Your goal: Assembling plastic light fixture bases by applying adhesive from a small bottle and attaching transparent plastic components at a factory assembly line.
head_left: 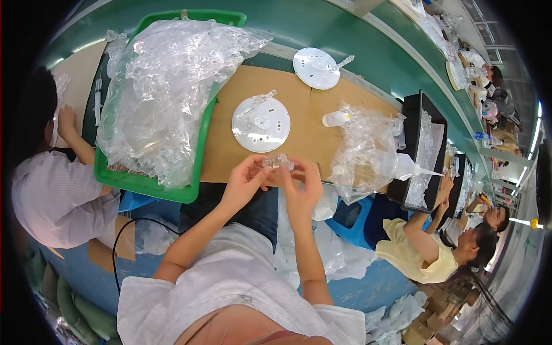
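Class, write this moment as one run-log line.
left hand: shut on clear plastic piece | right hand: shut on it | ahead: white disc | left: green tray

Long green workbench (322, 29), brown cardboard sheet (313, 123), blue floor (374, 287)

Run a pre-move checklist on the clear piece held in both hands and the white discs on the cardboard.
1. Both hands on the small clear plastic piece: left hand and right hand pinch it. Ok.
2. Piece off the cardboard sheet: cannot tell.
3. Near white disc within reach, just beyond the hands: ok.
4. Near white disc bare: not ok, a clear part lies on it.
5. Far white disc flat on the cardboard sheet: ok.
6. Piece undamaged: cannot tell, too small.
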Action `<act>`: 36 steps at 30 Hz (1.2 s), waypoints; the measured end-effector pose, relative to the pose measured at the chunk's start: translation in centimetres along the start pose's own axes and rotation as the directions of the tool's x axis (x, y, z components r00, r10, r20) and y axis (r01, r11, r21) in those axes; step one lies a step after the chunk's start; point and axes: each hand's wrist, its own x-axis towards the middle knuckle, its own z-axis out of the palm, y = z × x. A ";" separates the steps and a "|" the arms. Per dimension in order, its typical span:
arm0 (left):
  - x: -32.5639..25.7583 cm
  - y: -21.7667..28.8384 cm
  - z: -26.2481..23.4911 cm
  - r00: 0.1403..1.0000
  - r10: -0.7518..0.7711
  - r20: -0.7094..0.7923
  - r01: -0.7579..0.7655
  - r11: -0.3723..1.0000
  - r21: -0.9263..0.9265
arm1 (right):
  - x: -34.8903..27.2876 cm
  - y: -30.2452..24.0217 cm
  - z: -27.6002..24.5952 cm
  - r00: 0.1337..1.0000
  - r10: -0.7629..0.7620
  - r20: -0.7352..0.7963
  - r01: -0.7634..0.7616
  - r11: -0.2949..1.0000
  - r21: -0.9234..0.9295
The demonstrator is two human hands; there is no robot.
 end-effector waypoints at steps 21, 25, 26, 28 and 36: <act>1.0 -3.2 -2.5 0.866 0.461 0.192 -0.221 0.010 0.975 | 4.4 4.9 3.5 0.990 -0.036 0.140 0.053 0.991 -0.120; 1.6 -3.7 -0.8 0.864 0.472 0.177 -0.201 0.001 0.980 | 4.8 5.8 0.7 0.944 0.042 -0.327 -0.048 0.999 -0.012; 1.7 -3.8 -0.3 0.863 0.474 0.176 -0.209 0.017 0.978 | 5.7 6.3 0.2 0.877 0.020 -0.481 -0.040 0.999 -0.031; 2.0 -4.0 0.2 0.858 0.477 0.190 -0.229 0.025 0.973 | 7.9 7.7 -0.4 0.894 -0.051 -0.445 -0.032 0.984 -0.177; 2.2 -3.3 -0.2 0.867 0.450 0.213 -0.254 0.033 0.967 | 8.7 8.4 -1.1 0.936 -0.050 -0.348 -0.009 0.986 -0.166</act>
